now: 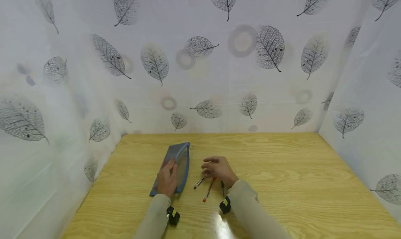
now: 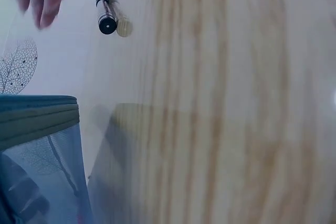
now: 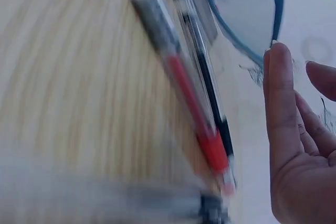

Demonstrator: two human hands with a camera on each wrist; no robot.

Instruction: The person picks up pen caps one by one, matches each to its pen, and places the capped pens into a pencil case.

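A blue zip pouch (image 1: 171,152) with mesh sides stands tilted on the table, its zip side parted. My left hand (image 1: 167,181) holds it by the near side, fingers partly seen through the mesh in the left wrist view. To the right of the pouch, my right hand (image 1: 219,169) hovers over the pens with fingers loosely bent and nothing in them. Below it lie a black pen (image 1: 198,183), a red pen (image 1: 209,191) and another dark-tipped pen (image 1: 222,188), partly hidden by the wrist. The red pen (image 3: 181,74) looks large in the right wrist view.
The wood-grain table (image 1: 282,162) reaches back to a white curtain (image 1: 203,82) printed with leaves, which also hangs at both sides. A small ring (image 1: 191,147) hangs at the pouch's far corner. Light glares on the table's near part.
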